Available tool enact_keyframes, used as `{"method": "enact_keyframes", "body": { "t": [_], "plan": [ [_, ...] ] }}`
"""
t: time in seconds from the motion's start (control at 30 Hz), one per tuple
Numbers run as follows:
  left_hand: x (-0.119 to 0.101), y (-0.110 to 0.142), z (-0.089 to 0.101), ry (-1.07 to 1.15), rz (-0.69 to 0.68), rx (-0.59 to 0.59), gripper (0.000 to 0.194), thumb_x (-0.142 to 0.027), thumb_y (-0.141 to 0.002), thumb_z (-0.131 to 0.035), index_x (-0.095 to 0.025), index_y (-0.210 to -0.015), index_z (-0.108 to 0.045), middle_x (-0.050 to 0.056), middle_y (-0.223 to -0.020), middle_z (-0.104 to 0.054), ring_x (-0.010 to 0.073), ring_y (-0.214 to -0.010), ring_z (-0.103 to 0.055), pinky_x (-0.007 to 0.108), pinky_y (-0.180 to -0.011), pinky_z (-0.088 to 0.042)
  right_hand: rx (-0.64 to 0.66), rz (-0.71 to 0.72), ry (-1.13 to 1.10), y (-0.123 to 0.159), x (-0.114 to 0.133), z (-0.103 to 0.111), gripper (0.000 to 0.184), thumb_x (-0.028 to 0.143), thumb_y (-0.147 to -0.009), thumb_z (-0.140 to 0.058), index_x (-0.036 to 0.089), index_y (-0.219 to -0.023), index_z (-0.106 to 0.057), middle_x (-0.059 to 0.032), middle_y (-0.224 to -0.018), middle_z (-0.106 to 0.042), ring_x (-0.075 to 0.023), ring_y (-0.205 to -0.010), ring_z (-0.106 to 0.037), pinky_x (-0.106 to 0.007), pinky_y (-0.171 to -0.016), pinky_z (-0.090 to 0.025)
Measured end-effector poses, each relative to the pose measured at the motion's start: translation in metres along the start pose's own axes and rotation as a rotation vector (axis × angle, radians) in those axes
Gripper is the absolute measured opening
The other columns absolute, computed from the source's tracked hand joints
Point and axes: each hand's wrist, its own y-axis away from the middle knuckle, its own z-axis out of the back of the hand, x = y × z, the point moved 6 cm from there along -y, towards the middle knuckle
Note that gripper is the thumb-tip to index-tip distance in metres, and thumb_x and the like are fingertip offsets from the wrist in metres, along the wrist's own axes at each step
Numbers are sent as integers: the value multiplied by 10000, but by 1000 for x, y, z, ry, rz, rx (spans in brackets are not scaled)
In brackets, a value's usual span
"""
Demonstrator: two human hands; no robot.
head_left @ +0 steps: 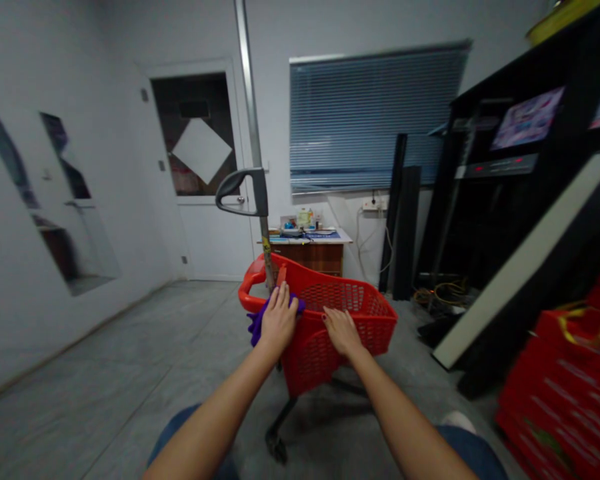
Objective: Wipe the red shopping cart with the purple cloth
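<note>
A red plastic shopping cart (310,367) with slotted basket walls stands on the floor in front of me. My left hand (279,317) presses a bunched purple cloth (257,325) against the cart's rim near its red handle; the fingers reach forward over the cloth, which is partly hidden underneath. My right hand (343,328) is at the near rim, further right, with its fingers bent over the edge. A metal pole (250,100) with a grey loop handle (243,192) rises from the cart's left end. A black caster wheel (276,448) shows below.
Red boxes (565,393) stand close on my right, beside a long leaning panel (520,267). Behind the cart is a small desk (305,253) with items on top. A white door (210,247) is at the back left, with cables (443,293) on the floor at right.
</note>
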Motion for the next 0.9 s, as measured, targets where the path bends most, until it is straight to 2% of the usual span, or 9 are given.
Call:
{"method": "enact_keyframes", "body": {
  "t": [0.07, 0.17, 0.27, 0.4, 0.5, 0.6, 0.7, 0.8, 0.9],
  "plan": [
    [14, 5, 5, -5, 47, -44, 350, -286, -891, -585, -177, -1219, -632, 176, -1527, -450, 319, -1506, -243, 526, -1219, -237, -14, 10, -1, 2, 1, 0, 511, 425, -1035, -252, 224, -1398, -550, -95, -1388, -608, -235, -1321, -510, -516, -1177, -267],
    [17, 6, -1, 22, 128, -28, 371, -348, -920, -555, -156, -1228, -629, 209, -1455, -517, 339, -1469, -322, 552, -1213, -230, -26, 19, -1, 5, 6, -6, 495, 410, -1034, -263, 228, -1399, -544, -86, -1391, -605, -231, -1309, -510, -513, -1173, -270],
    [3, 0, -19, 47, 165, 38, 372, -339, -936, -531, -132, -1230, -627, 219, -1324, -603, 335, -1376, -458, 556, -1209, -230, -32, 21, 4, 7, 13, -16, 498, 392, -1035, -247, 230, -1426, -511, -90, -1407, -588, -235, -1328, -483, -540, -1172, -251],
    [-13, -7, -36, 36, 108, 125, 384, -386, -908, -588, -175, -1227, -628, 178, -1250, -647, 338, -1325, -506, 570, -1198, -242, -63, 23, 21, 8, 17, -22, 508, 405, -1027, -281, 214, -1456, -475, -105, -1423, -570, -243, -1343, -459, -527, -1166, -255],
    [1, -9, -30, 44, 83, 113, 329, -394, -911, -588, -188, -1159, -652, 174, -1309, -630, 334, -1401, -423, 567, -1214, -196, -46, 10, 24, 6, 15, -23, 516, 414, -1029, -268, 216, -1460, -472, -101, -1410, -580, -244, -1326, -473, -516, -1161, -263],
    [27, -8, -15, 32, 148, 25, 259, -353, -929, -552, -169, -1069, -668, 181, -1481, -501, 321, -1496, -258, 566, -1223, -160, -36, 1, 24, 5, 14, -23, 532, 425, -1031, -256, 195, -1457, -478, -106, -1397, -587, -254, -1308, -484, -507, -1165, -257],
    [38, -5, -11, -15, 240, -8, 277, -355, -935, -535, -142, -1060, -661, 203, -1516, -454, 330, -1492, -268, 548, -1218, -182, -48, -3, 18, 6, 16, -25, 537, 443, -1030, -264, 194, -1453, -483, -110, -1385, -594, -256, -1300, -488, -502, -1161, -258],
    [22, -4, -20, -47, 289, 17, 346, -397, -943, -518, -119, -1101, -652, 235, -1429, -535, 346, -1423, -396, 546, -1205, -212, -56, -6, 17, 7, 17, -27, 539, 449, -1030, -264, 197, -1454, -482, -108, -1383, -596, -258, -1304, -484, -497, -1156, -261],
    [-5, -9, -33, -51, 257, 59, 385, -426, -938, -523, -118, -1129, -652, 225, -1323, -617, 341, -1342, -494, 538, -1194, -241, -56, 1, 28, 6, 17, -27, 536, 440, -1032, -255, 199, -1452, -484, -103, -1393, -590, -259, -1308, -479, -495, -1156, -256]
  ]
}}
